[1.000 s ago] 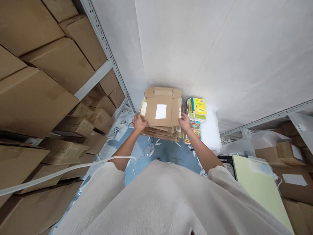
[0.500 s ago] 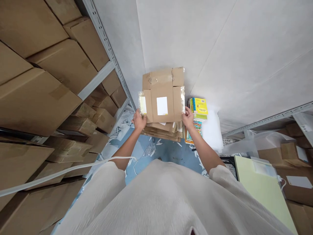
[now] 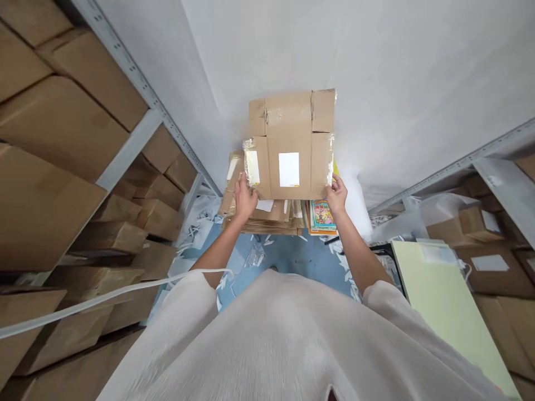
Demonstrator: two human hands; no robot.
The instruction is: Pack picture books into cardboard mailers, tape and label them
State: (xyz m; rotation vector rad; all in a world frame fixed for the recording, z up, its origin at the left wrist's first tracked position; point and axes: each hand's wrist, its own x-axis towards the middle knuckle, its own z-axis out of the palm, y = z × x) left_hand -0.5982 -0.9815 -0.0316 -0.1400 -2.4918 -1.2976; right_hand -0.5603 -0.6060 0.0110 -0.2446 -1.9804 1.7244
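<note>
A flattened cardboard box with a white label and torn clear tape along its side edges is held up in front of me. My left hand grips its lower left corner, and my right hand pinches the lower right one. Below and to the left lies a stack of flattened cardboard, partly covered by the held piece. Children's books with colourful covers sit beside the stack, close under my right forearm; their upper part is hidden behind the raised cardboard.
Shelves of cardboard boxes line the left side. More boxes and a pale green board are at right. A white cable crosses over my left arm. Paper scraps litter the blue floor before a pale wall.
Both hands have shifted the flattened box up and right. It now covers the yellow book, while more of the stack shows at left. The camera view has shifted too.
</note>
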